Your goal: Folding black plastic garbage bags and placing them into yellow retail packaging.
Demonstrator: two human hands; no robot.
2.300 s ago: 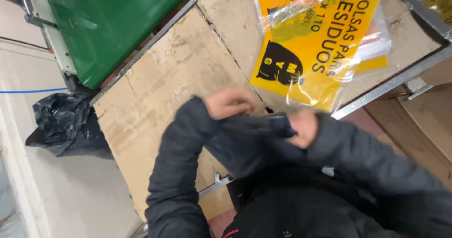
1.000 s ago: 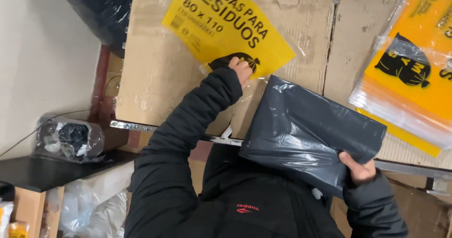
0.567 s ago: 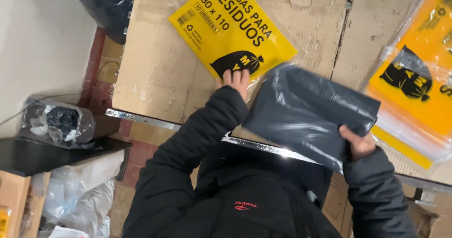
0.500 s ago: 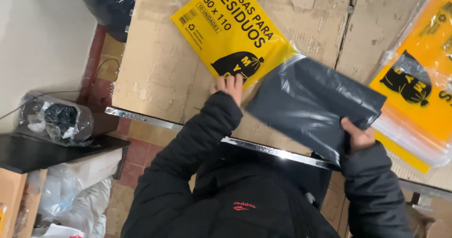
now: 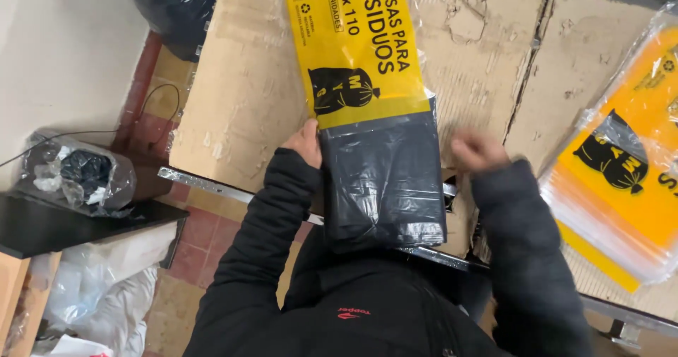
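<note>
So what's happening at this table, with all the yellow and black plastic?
A person in a dark jacket is working at a cardboard-covered table. A folded black bag sits partly inside a clear yellow-printed sleeve. The left hand rests at the bag's left edge. The right hand is blurred, beside the bag and not holding it. A stack of yellow sleeves lies to the right.

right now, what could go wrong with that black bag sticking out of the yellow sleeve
The folded black bag overhangs the cardboard-topped table's near edge, so it could slide off toward the person. Only the left hand touches it; the right hand is off it and blurred, so the bag may shift in the yellow sleeve. The stack of yellow sleeves sits close to that hand and might get knocked.
</note>
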